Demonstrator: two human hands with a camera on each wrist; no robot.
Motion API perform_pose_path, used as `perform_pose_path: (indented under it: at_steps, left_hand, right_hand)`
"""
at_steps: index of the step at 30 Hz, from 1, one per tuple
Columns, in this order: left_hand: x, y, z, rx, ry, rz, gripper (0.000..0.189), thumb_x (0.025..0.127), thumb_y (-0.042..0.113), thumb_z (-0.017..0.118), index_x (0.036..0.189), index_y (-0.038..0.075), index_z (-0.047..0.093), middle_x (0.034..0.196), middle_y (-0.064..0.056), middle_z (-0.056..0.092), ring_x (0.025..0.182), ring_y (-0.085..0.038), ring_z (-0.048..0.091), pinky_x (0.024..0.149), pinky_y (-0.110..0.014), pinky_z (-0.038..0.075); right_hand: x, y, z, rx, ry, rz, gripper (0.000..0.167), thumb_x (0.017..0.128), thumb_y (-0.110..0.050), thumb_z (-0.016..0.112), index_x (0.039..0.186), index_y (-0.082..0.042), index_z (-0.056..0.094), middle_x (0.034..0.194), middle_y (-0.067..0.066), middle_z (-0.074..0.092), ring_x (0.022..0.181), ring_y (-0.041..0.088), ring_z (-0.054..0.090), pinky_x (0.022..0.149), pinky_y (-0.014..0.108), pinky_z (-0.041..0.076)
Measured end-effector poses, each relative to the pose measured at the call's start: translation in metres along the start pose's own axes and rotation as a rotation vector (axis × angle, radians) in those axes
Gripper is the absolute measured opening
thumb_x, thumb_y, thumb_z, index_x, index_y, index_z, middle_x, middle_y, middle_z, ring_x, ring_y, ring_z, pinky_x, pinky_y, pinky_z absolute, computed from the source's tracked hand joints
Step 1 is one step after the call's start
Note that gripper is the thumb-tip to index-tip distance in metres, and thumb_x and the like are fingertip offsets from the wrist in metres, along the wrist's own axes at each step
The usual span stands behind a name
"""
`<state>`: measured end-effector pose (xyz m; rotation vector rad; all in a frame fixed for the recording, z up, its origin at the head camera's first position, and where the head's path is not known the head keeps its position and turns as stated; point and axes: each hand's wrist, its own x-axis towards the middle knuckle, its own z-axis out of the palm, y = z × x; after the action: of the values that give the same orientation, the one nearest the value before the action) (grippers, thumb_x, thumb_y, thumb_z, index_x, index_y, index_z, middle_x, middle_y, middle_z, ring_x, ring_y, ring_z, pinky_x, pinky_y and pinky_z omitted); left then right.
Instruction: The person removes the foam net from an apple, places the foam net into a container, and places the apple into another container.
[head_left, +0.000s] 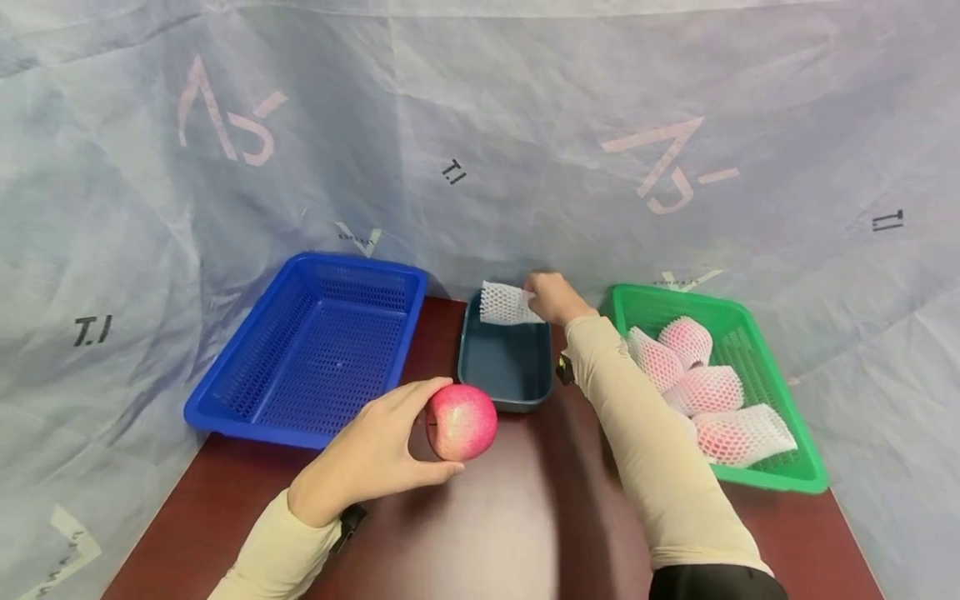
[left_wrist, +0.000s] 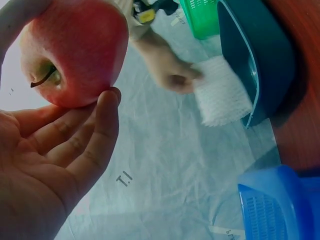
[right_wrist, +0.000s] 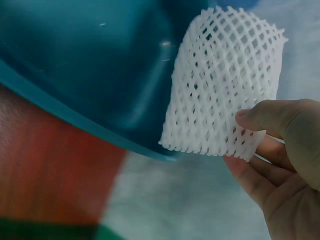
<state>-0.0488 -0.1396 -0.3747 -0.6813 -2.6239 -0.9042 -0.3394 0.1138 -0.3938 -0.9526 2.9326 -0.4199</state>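
Observation:
A bare red apple [head_left: 467, 423] is in my left hand [head_left: 375, 450], gripped between thumb and fingers above the table's front part. The left wrist view shows the apple [left_wrist: 82, 50] with its stem facing the camera and the fingers [left_wrist: 95, 140] under it. My right hand [head_left: 557, 298] pinches a white foam fruit net [head_left: 508, 303] over the far end of a dark teal bin [head_left: 507, 362]. In the right wrist view, thumb and fingers clasp one end of the flattened, hollow net [right_wrist: 225, 85] beside the bin's rim.
To the left stands a blue perforated basket [head_left: 330, 350]. On the right, a green basket [head_left: 806, 450] holds several apples in foam nets [head_left: 705, 389]. Grey printed sheeting [head_left: 480, 142] hangs behind the reddish-brown table [head_left: 480, 517].

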Motion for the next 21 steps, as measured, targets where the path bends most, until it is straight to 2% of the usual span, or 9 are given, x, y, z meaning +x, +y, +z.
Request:
perform_pose_path:
  at_steps: [5, 9, 16, 21]
  left_hand:
    - [-0.004, -0.003, 0.001, 0.001, -0.017, -0.023, 0.088, 0.069, 0.058, 0.086, 0.139, 0.016, 0.055, 0.13, 0.002, 0.06, 0.113, -0.015, 0.06, 0.088, -0.041, 0.054]
    - [-0.002, -0.005, 0.003, 0.009, -0.021, -0.036, 0.088, 0.068, 0.059, 0.085, 0.139, 0.017, 0.055, 0.13, 0.003, 0.06, 0.114, -0.015, 0.06, 0.089, -0.042, 0.054]
    - [-0.001, -0.005, 0.006, -0.008, -0.012, -0.015, 0.087, 0.067, 0.059, 0.086, 0.138, 0.019, 0.056, 0.128, 0.006, 0.06, 0.11, -0.011, 0.06, 0.087, -0.039, 0.054]
    - [0.002, -0.006, 0.007, -0.013, -0.005, 0.002, 0.087, 0.067, 0.058, 0.086, 0.138, 0.018, 0.056, 0.127, 0.007, 0.06, 0.109, -0.01, 0.06, 0.087, -0.038, 0.054]
  right_hand:
    - [0.014, 0.012, 0.028, 0.004, -0.092, 0.093, 0.023, 0.091, 0.001, 0.059, 0.113, 0.006, 0.064, 0.111, 0.024, 0.066, 0.102, 0.038, 0.064, 0.087, 0.048, 0.051]
    - [0.02, 0.017, 0.041, 0.015, -0.097, 0.103, 0.024, 0.093, -0.001, 0.059, 0.116, 0.007, 0.062, 0.112, 0.024, 0.064, 0.102, 0.037, 0.063, 0.087, 0.047, 0.052]
    - [0.019, 0.02, 0.036, 0.011, -0.052, 0.104, 0.029, 0.09, 0.0, 0.059, 0.118, 0.008, 0.063, 0.114, 0.024, 0.065, 0.107, 0.039, 0.062, 0.092, 0.048, 0.05]
    - [0.018, 0.022, 0.031, 0.023, -0.022, 0.078, 0.022, 0.09, 0.0, 0.063, 0.11, 0.008, 0.064, 0.101, 0.021, 0.063, 0.094, 0.036, 0.06, 0.083, 0.048, 0.049]
